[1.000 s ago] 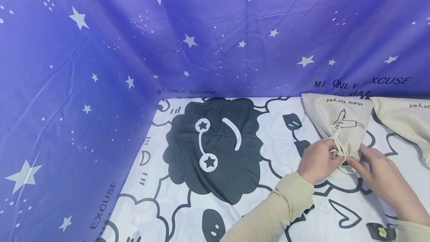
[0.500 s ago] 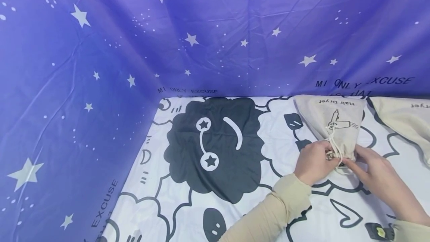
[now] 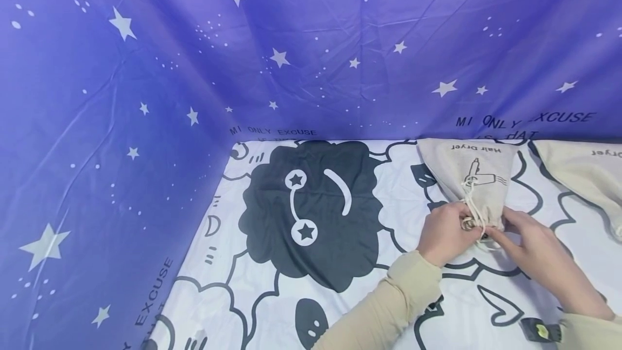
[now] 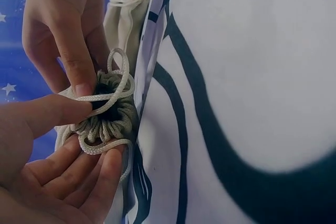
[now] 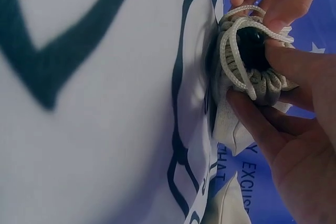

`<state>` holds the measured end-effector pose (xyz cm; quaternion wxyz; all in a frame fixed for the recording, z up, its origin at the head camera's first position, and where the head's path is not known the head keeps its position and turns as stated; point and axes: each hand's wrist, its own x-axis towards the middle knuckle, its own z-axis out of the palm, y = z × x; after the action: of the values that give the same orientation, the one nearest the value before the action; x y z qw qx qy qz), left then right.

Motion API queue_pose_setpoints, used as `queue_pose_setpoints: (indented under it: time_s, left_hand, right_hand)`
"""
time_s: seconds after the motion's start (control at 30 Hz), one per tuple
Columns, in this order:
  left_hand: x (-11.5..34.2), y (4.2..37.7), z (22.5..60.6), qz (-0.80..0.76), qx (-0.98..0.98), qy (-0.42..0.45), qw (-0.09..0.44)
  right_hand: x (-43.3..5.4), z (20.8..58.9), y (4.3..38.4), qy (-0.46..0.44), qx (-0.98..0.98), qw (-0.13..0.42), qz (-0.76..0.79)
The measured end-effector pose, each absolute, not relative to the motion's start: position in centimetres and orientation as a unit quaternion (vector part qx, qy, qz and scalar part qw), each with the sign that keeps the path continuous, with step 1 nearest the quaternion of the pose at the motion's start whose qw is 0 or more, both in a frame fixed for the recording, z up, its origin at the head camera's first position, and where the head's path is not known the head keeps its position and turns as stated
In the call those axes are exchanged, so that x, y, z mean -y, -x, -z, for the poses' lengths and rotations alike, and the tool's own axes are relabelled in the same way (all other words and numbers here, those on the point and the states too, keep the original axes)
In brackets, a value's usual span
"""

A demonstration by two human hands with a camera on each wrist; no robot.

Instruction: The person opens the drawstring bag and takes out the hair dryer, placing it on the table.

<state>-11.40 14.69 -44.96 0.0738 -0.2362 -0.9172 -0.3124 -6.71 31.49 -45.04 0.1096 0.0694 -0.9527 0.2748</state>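
Note:
A beige cloth drawstring bag, printed with "Hair Dryer" and a hair dryer drawing, lies with its gathered neck toward the person. My left hand grips that neck from the left, its thumb at the mouth and its fingers beneath. From the other side my right hand pinches the neck between thumb and fingers. The pale drawstring cord loops over the puckered mouth. Something black shows inside the small opening; the rest of the contents is hidden by the cloth.
A second beige bag lies at the right edge, partly out of view. The table wears a white cloth with black cartoon prints. Purple star-patterned fabric rises behind and on the left. A black wristband is by the right sleeve.
The bag has slid a little to the left across the cloth, with both hands moving along on its neck. The gap to the second bag has grown.

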Motion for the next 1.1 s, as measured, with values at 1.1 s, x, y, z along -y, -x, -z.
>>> queue_pose_setpoints:
  time_s: [1.1]
  left_hand:
    - [-11.4, 11.2, 44.7, 0.364, 0.911, 0.167, 0.095]
  right_hand:
    - [-27.9, 44.8, 7.9, -0.125, 0.945, 0.121, -0.277]
